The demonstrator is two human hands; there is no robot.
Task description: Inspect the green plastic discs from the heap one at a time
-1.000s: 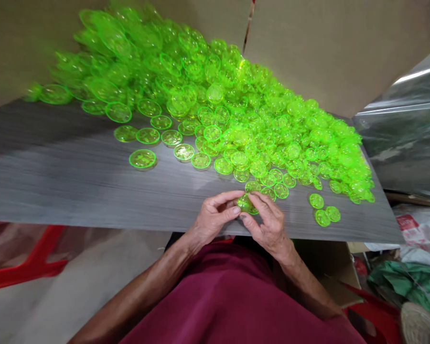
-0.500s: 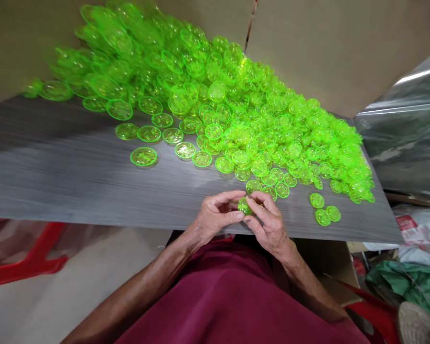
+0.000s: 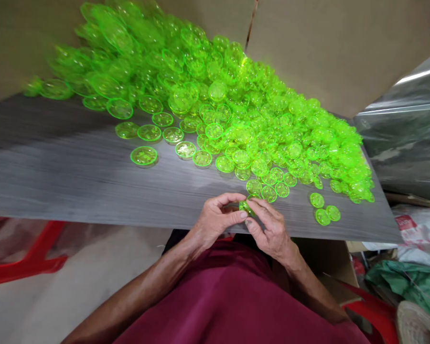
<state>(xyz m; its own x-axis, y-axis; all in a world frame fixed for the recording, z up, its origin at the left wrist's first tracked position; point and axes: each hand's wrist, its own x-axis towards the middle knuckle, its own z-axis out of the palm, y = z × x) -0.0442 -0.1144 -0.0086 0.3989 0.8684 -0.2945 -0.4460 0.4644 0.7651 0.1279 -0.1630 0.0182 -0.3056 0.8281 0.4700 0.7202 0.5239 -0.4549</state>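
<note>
Between my two hands, at the table's near edge, is a small round translucent green piece (image 3: 245, 206). My left hand (image 3: 215, 217) pinches it from the left between thumb and fingertips. From the right, my right hand (image 3: 270, 227) closes on the same piece, its fingers covering part of it. Loose green discs (image 3: 269, 193) lie flat just beyond my fingers. Behind them a large heap of the same green pieces (image 3: 243, 110) spreads across the grey table (image 3: 75, 181).
Three green discs (image 3: 322, 217) lie apart to the right of my hands. Brown cardboard (image 3: 326, 48) stands behind the heap. Red plastic frames (image 3: 32, 263) show below left and below right. Bags and green cloth (image 3: 408, 282) sit at the lower right.
The held green piece has turned and is tilted differently between my fingertips. My right fingers have shifted slightly over it, uncovering more of the discs just beyond.
</note>
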